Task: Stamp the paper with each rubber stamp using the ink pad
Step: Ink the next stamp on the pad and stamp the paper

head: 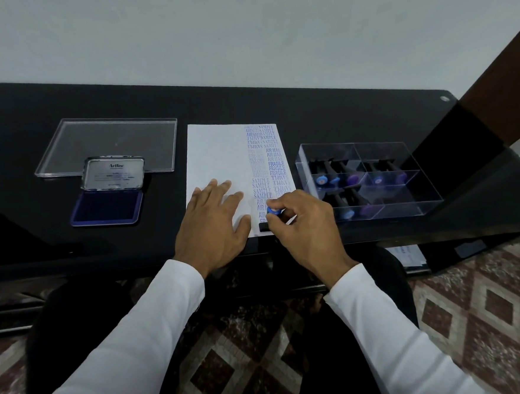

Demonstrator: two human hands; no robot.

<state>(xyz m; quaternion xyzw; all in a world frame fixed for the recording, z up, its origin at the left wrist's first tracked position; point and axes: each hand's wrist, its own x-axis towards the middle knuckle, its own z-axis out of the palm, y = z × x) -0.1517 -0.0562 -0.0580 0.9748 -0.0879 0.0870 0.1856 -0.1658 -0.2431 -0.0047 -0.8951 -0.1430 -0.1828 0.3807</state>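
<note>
Pale blank wall [241, 29] behind black desk [17, 137]; diamond-patterned floor [492, 319]; brown wooden furniture [503, 87] right.

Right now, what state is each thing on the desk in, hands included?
Ink pad: lid open.
Paper: flat, partly stamped.
Stamp: upright on paper.
Left hand: flat on paper.
Right hand: gripping stamp.
Stamp box: uncovered, stamps inside.
Clear lid: lying on desk.

My black glossy table [323, 109] carries a clear acrylic lid [107, 139], an open blue ink pad [107, 207], a white stamped paper sheet [218, 150] and a clear compartmented stamp box [404, 168].
</note>
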